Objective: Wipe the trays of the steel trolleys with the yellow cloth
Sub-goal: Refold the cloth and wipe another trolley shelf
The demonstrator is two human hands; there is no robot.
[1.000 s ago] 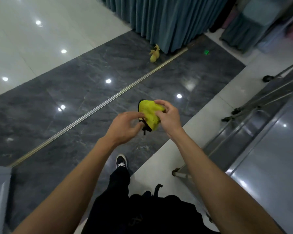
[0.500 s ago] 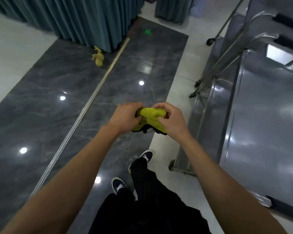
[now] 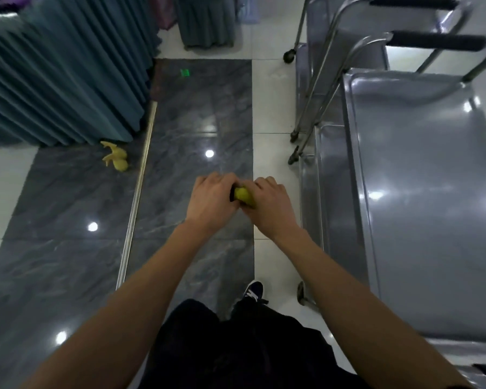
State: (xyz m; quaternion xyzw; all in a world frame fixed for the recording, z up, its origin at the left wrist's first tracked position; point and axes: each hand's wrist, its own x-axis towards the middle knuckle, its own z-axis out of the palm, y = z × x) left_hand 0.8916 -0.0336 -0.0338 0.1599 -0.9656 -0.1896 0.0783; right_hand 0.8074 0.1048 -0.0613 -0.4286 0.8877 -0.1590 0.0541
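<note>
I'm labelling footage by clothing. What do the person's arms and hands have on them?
Nothing: the left hand and right hand are bare, without gloves, rings or a watch, and both forearms are uncovered with no sleeves in view.

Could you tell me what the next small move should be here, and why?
Probably carry the yellow cloth right, onto the near trolley's top tray. Both the left hand and right hand grip it bunched over the floor, clear of the tray, so no wiping has begun.
</note>
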